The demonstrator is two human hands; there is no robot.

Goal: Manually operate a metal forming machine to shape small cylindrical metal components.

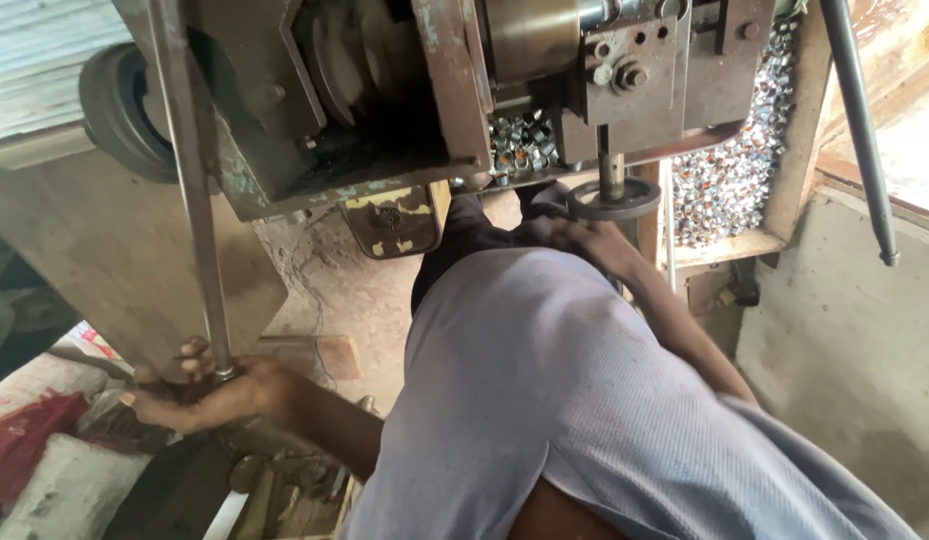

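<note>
A pale shirt (544,400) fills the foreground; left hand (199,395) fingers clamp a thin, dull steel rod (194,190), right hand's (584,238) unclear

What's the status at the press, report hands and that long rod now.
Left hand gripping foot of the long metal rod. Right hand under the press by the round die plate. Pile of small shiny metal pieces behind; nothing blocking.

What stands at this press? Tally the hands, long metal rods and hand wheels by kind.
Hands: 2, left hand at the rod's foot, right hand by the wheel
Long metal rods: 2, one, another
Hand wheels: 1
Total: 5
</note>
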